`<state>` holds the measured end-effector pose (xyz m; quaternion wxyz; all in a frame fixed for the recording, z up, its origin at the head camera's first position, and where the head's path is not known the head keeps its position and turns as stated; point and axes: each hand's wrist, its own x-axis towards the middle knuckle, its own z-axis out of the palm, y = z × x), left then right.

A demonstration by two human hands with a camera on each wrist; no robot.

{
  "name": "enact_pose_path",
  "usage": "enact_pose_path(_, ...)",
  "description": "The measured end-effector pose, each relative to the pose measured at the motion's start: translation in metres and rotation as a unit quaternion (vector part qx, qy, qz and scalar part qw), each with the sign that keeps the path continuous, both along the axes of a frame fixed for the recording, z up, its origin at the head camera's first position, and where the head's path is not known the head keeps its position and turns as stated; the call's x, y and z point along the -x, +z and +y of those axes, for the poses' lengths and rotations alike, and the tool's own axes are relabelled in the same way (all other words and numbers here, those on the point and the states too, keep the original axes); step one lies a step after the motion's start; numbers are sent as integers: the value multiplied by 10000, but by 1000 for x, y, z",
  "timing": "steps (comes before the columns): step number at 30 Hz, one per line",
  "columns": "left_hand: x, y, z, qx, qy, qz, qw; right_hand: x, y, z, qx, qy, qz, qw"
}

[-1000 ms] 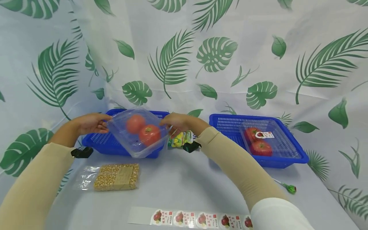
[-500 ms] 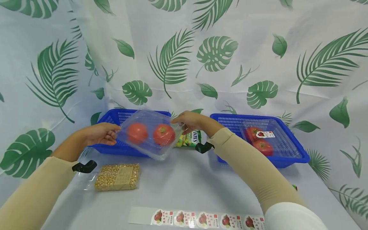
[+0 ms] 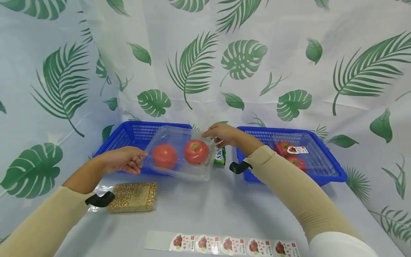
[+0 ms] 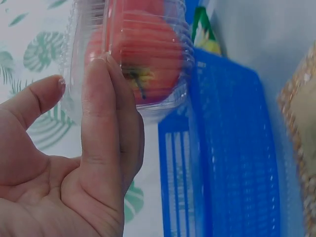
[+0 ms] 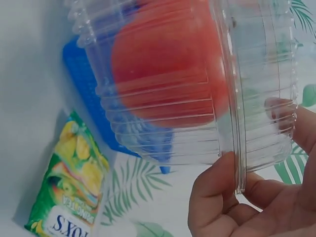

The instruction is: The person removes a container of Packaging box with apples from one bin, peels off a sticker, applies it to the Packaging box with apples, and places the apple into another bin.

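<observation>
Between both hands hangs a clear plastic clamshell box (image 3: 178,134), closed, with a left red tomato (image 3: 165,156) and a right one (image 3: 196,151) inside. My left hand (image 3: 123,159) holds the box's left edge, its fingertips at the rim and thumb on the other side. On the opposite edge, my right hand (image 3: 223,134) pinches the rim between thumb and curled fingers, as the right wrist view shows. In the head view the box overlaps the left blue basket (image 3: 126,132), and partly hides a green FOX'S candy bag (image 5: 74,182).
At right, another blue basket (image 3: 334,167) contains a similar tomato box (image 3: 308,142) bearing a white label (image 3: 297,150). A bag of corn kernels (image 3: 132,197) lies front left. A strip of printed stickers (image 3: 208,244) lies along the near edge.
The box has moved right and toward me, tilting to a more level angle, with both hands following. The candy bag is more covered; the green lollipop-like item at right is now hidden by the arm.
</observation>
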<state>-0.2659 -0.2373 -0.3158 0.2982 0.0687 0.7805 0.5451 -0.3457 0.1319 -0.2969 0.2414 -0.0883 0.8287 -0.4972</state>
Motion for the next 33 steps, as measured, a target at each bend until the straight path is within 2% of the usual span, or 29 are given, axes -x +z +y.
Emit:
enact_pose_path(9,-21,-1,20,245,-97,197,9995,-11,-2,15,-79,-39,18,10000)
enact_pose_path(18,-36,-5,34,235,-78,299,9992,-20,-4,28,-135,29,96,9999)
enact_pose_path(26,-52,-11,48,276,-43,367,9989,-40,-7,45,-243,257,182,9992)
enact_pose_path(33,-60,-22,59,183,-214,369,9989,-56,-13,59,-140,274,126,9994)
